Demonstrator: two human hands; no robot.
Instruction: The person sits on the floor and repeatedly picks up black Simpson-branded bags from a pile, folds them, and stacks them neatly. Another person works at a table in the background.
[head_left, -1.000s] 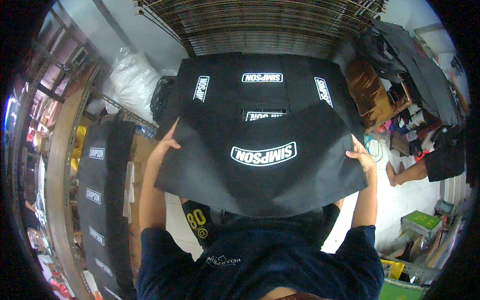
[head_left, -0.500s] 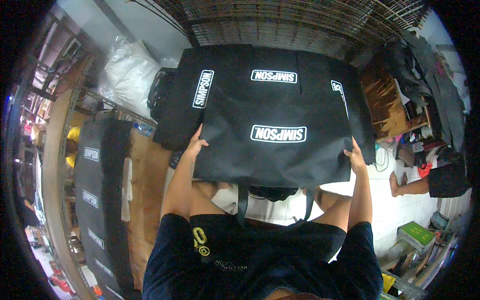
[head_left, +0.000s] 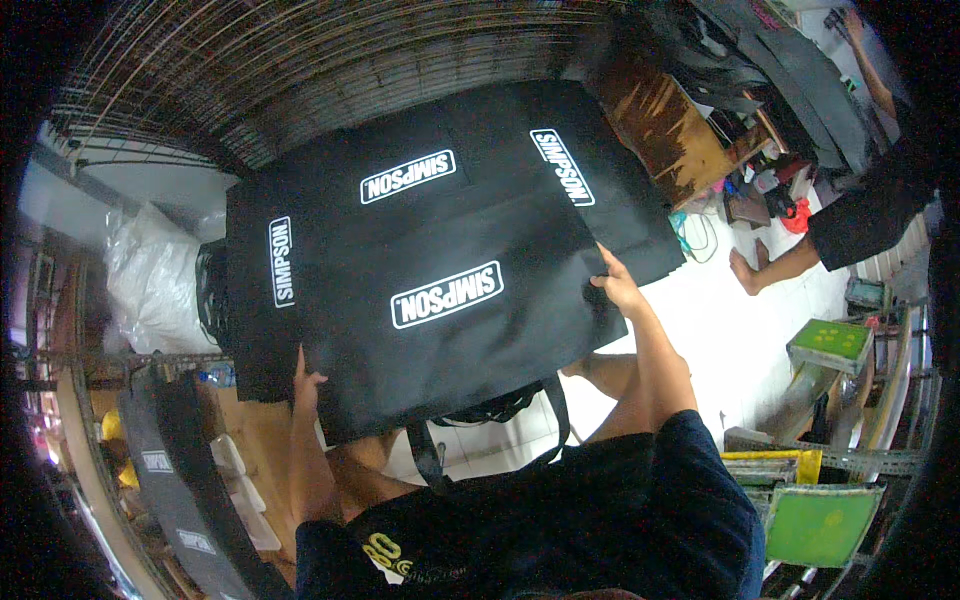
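A large black fabric bag (head_left: 400,365) lies flat and slightly tilted in front of me, with a white-outlined printed label on it. Two black strap handles (head_left: 428,455) hang from its near edge over my lap. My left hand (head_left: 308,385) grips the bag's left edge, thumb on top and index finger stretched along the side. On the opposite edge, my right hand (head_left: 620,288) pinches the fabric between thumb and fingers. Beneath the bag spreads a wider black fabric pile (head_left: 500,130) bearing similar labels. The fingers under the cloth are hidden.
Clear plastic sacks (head_left: 150,280) stand at the left, above a long black labelled stack (head_left: 165,440). A wire rack (head_left: 300,70) rises behind the pile. To the right are a worn wooden cabinet (head_left: 665,125), another person's bare foot (head_left: 745,272) and green framed panels (head_left: 822,525).
My view has swung right, so the scene sits tilted and further left. The bag has shifted on the pile, uncovering the right-hand label beneath. Both hands keep their hold.
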